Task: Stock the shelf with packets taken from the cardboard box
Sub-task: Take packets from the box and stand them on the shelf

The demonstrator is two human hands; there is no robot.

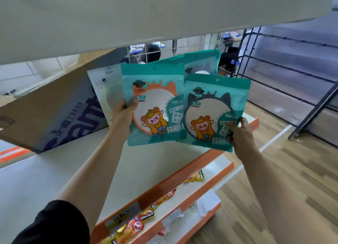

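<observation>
Above the shelf [54,170] you hold two teal packets upright, one in each hand.
Your left hand [121,115] pinches the orange-mirror packet [155,104] at its left edge; your right hand [241,132] grips the dark-mirror packet [215,112] at its lower right corner. More packets stand behind; the box [45,112] lies tilted at left.

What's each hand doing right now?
Left hand: closed on the orange-mirror packet.
Right hand: closed on the dark-mirror packet.
</observation>
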